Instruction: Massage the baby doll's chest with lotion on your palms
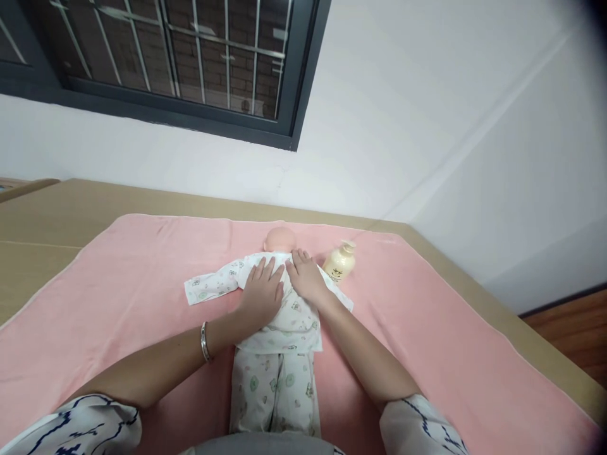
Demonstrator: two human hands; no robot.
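Note:
A baby doll [279, 239] lies on a pink cloth with its head at the far end; its face does not show. It wears a white printed long-sleeved top [289, 335] and matching trousers [294, 392]. My left hand [262, 294] rests flat on the top's left upper part, fingers stretched out. On the right shoulder area lies my right hand [306, 278], also flat with its fingers extended. The left sleeve stretches out sideways, while my right forearm partly covers the other sleeve. A pale yellow pump bottle [340, 260] is just right of my right hand, leaning slightly.
The pink cloth [142, 284] covers much of a wooden table [61, 212]. A white wall [379, 126] rises behind it, with a dark-framed barred window [190, 63] at upper left. A brown wooden surface [578, 328] shows at the right edge.

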